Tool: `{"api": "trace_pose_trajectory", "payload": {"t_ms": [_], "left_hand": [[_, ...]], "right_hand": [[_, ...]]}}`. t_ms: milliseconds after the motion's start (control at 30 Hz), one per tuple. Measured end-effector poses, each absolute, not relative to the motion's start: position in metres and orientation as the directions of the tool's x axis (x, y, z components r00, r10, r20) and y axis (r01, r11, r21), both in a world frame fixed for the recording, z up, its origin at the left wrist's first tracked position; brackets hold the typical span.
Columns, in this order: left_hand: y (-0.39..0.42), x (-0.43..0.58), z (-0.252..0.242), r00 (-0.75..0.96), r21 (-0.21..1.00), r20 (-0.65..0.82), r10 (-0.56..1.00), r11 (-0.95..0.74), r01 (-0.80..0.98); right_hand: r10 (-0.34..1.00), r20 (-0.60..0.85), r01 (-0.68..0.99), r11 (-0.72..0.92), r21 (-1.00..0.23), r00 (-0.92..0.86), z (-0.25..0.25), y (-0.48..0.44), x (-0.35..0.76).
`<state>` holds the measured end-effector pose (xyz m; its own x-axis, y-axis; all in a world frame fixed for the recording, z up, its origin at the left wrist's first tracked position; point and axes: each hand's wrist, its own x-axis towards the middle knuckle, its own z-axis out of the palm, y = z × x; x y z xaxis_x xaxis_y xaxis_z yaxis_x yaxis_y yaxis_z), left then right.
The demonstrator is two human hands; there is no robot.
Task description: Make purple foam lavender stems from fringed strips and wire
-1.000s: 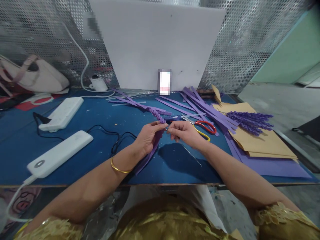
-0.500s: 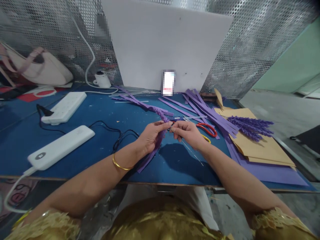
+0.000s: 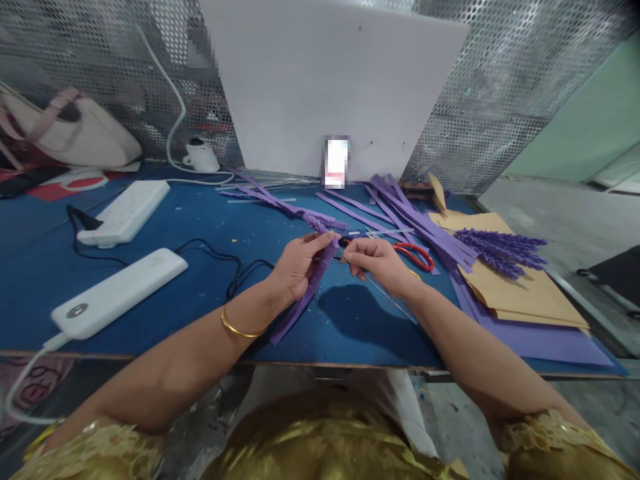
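My left hand (image 3: 301, 262) is closed on a purple paper strip (image 3: 306, 299), its thumb and fingers pinching near the top. The strip's loose end hangs toward the table's front edge, and a curled, fringed part shows above the fingers. My right hand (image 3: 369, 259) is closed in a pinch round a thin wire (image 3: 393, 300), which slants down to the right. The two hands are a small gap apart, above the blue table. Just behind the right hand lie scissors with a red handle (image 3: 415, 256), partly covered by that hand.
Several purple strips (image 3: 420, 223) lie behind and to the right. Finished purple sprigs (image 3: 500, 250) rest on brown paper (image 3: 530, 300). On the left are a white power bank (image 3: 120, 293), a power strip (image 3: 127, 210) and black cable. A phone (image 3: 337, 162) leans against the white board (image 3: 335, 87).
My right hand has drawn slightly away from the left, widening the gap. The wire has shifted right, and the strip's folded top now shows beside my left thumb.
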<state>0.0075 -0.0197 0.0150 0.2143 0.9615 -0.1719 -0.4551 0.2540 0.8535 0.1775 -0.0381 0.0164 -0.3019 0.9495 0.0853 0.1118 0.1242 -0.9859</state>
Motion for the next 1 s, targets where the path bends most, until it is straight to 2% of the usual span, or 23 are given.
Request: {"api": "trace_pose_trajectory", "payload": {"t_ms": [133,367,533,633,700,767,833,867,933,1000], "left_hand": [[-0.018,0.008,0.016,0.198,0.854,-0.185,0.963,0.257,-0.452],[-0.016,0.004,0.02,0.339,0.868,-0.211,0.917,0.335,-0.366],[-0.014,0.003,0.019,0.343,0.88,-0.205,0.917,0.326,-0.346],[-0.015,0.003,0.021,0.348,0.885,-0.236,0.907,0.348,-0.308],[-0.014,0.003,0.023,0.333,0.88,-0.262,0.906,0.365,-0.302],[-0.013,0.002,0.024,0.296,0.877,-0.269,0.916,0.361,-0.318],[-0.012,0.002,0.022,0.261,0.879,-0.272,0.926,0.35,-0.324],[-0.011,0.001,0.021,0.25,0.88,-0.273,0.929,0.346,-0.324],[-0.01,0.001,0.018,0.236,0.883,-0.275,0.932,0.341,-0.321],[-0.009,0.001,0.016,0.227,0.886,-0.279,0.933,0.341,-0.315]], "right_hand": [[0.943,0.079,0.096,0.116,-0.989,-0.323,0.016,-0.038,0.179],[0.94,0.069,0.011,0.077,-0.997,-0.334,0.018,-0.033,0.184],[0.935,0.053,0.015,0.062,-0.998,-0.352,0.017,-0.034,0.183],[0.931,0.034,0.073,0.065,-0.995,-0.363,0.017,-0.032,0.185],[0.958,0.061,0.219,0.126,-0.967,-0.279,0.019,-0.028,0.192],[0.979,0.189,0.529,0.202,-0.824,-0.08,0.022,-0.022,0.202],[0.933,0.352,0.844,0.13,-0.52,0.074,0.023,-0.016,0.212],[0.92,0.378,0.922,0.058,-0.383,0.099,0.023,-0.014,0.216],[0.949,0.301,0.969,-0.02,-0.245,0.095,0.019,-0.009,0.22],[0.984,0.173,0.971,0.004,-0.238,0.038,0.012,-0.006,0.218]]}}
